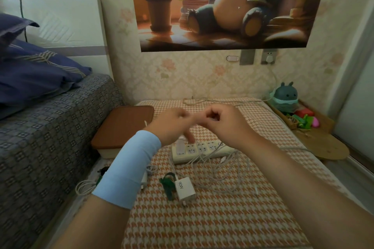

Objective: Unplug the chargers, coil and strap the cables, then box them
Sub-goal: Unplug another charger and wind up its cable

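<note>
Above the power strip (202,148) your right hand (220,121) curls its grip round the white cable (204,159), likely coiling it; your left hand (172,125) is blurred, so I cannot tell its grip. The 90W charger (185,188) lies on the bench (222,218).

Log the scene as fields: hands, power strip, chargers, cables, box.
left hand: raised over the power strip, blurred, grip unclear
right hand: fingers curled, beside left hand, hold unclear
power strip: on checked cloth, white plug apparently seated at left end
90W charger: unplugged, lying on cloth, green strap beside it
cables: loose white tangle, uncoiled
box: brown lid on, left of strip
</note>
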{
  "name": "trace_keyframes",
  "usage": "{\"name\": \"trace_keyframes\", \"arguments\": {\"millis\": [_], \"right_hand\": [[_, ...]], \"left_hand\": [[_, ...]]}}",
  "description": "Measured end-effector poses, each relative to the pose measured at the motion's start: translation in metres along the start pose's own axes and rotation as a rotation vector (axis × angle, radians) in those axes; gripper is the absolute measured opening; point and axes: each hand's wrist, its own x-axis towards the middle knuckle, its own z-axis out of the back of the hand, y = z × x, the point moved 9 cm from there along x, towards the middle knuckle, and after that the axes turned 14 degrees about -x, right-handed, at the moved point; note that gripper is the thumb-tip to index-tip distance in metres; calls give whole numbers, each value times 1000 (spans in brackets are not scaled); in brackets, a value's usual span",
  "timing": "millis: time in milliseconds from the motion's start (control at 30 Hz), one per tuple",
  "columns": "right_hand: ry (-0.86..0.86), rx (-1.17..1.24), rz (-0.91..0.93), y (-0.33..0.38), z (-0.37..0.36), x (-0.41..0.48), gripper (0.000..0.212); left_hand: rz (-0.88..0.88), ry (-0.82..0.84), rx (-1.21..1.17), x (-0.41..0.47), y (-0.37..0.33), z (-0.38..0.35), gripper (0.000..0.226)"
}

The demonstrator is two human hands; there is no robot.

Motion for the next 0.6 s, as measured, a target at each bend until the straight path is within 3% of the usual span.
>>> {"name": "trace_keyframes", "arguments": {"millis": [67,233,300,467,600], "right_hand": [[5,-2,-51,-9,-1,1,12],[378,-139,-138,-43,-40,-11,5],[492,-151,-182,-58,-52,-21,12],[521,38,-261,-64,-53,-24,25],[359,321,-260,-46,-33,-11,24]], "left_hand": [[-78,-48,264,2,-5,2,42],[-265,-300,-301,-2,-6,43,43],[-293,-350,-408,-6,-1,50,41],[-178,-391,-94,-1,23,57,38],[1,-393,119,6,56,75,36]]}}
